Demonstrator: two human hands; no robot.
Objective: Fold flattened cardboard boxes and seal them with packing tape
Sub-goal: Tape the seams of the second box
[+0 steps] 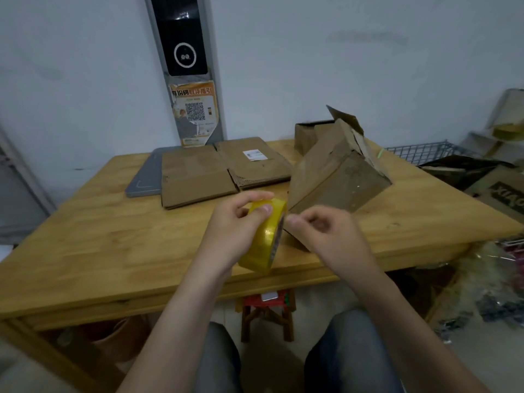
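**One box formed, tape being readied**

You are working over the wooden table (85, 222), which is spreading out beneath both hands. One folded-up cardboard box (334, 177) is lying tilted just beyond your right hand, with its near corner dipping behind your fingers. Two stacks of flattened boxes (195, 177) are waiting farther off, beyond your left hand.

By my reading, you are sitting between folding and sealing: the box is formed, and no strip is showing on it yet.

The yellow tape roll (266, 236) is standing on edge between your hands. Your left hand (235, 228) is gripping it, fingers reaching over the top rim and thumb pressing the outer face. Your right hand (326, 231) is hovering just beside the roll's edge with its fingers curling toward the thumb. Blur is hiding whether it is pinching the free end.

Next, you are probably needing to draw out a length and lay it along the box's seam.
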